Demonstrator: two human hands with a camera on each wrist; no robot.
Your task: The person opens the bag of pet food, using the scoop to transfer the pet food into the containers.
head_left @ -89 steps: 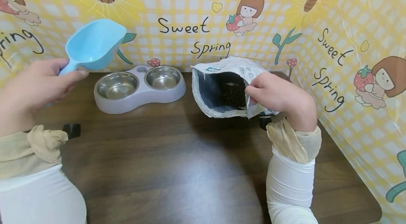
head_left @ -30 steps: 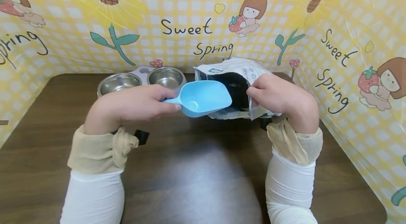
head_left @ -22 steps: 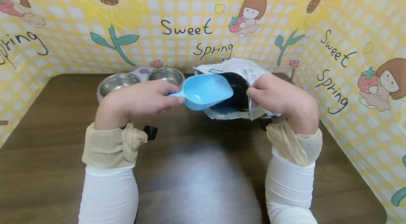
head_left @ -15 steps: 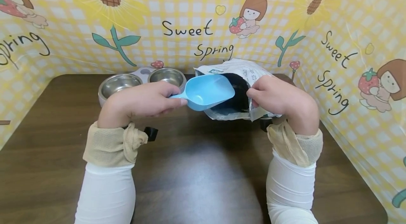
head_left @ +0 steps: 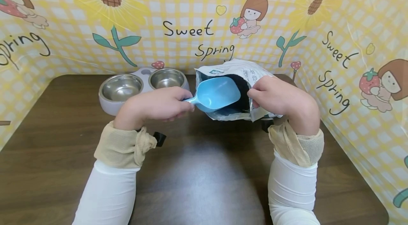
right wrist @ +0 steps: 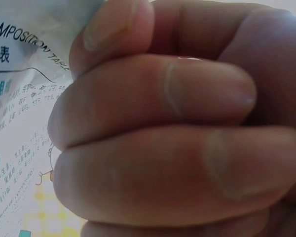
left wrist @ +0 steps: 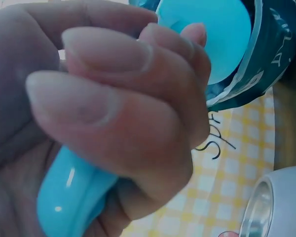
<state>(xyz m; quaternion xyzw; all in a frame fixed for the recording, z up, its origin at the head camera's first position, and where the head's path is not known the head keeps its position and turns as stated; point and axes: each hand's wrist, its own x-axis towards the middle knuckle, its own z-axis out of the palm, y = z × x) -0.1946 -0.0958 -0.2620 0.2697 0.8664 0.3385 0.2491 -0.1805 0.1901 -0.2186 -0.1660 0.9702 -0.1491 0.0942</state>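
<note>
"Where is the scoop [head_left: 218, 94] sitting?"

"At the mouth of the bag [head_left: 237, 66], with its tip pointing into the dark opening. How deep it is reaching, I can't tell. Nothing is showing in its hollow."

"And the left hand [head_left: 157, 104]?"

"Its fingers are curling round the handle [left wrist: 69, 197], thumb along it near the neck. That is looking like the right place to me: the scoop is seeming light and stiff, probably smooth plastic, so a loose hold could let it twist once loaded."

"What is the right hand [head_left: 280, 97] doing?"

"Pinching the right edge of the bag's mouth between thumb and fingers, the others folding in."

"Is the bag going to handle as easily?"

"I'm doubting it. The wall is looking thin and floppy, creasing at the rim, while the dark contents are probably weighing down the base. Holding the edge is suiting an open mouth; for lifting, I'd be supporting the body underneath."

"Anything else nearby?"

"A lilac feeder [head_left: 145, 84] with two steel bowls [head_left: 121, 88] is standing on the worktop [head_left: 197, 179], left of the bag."
</note>
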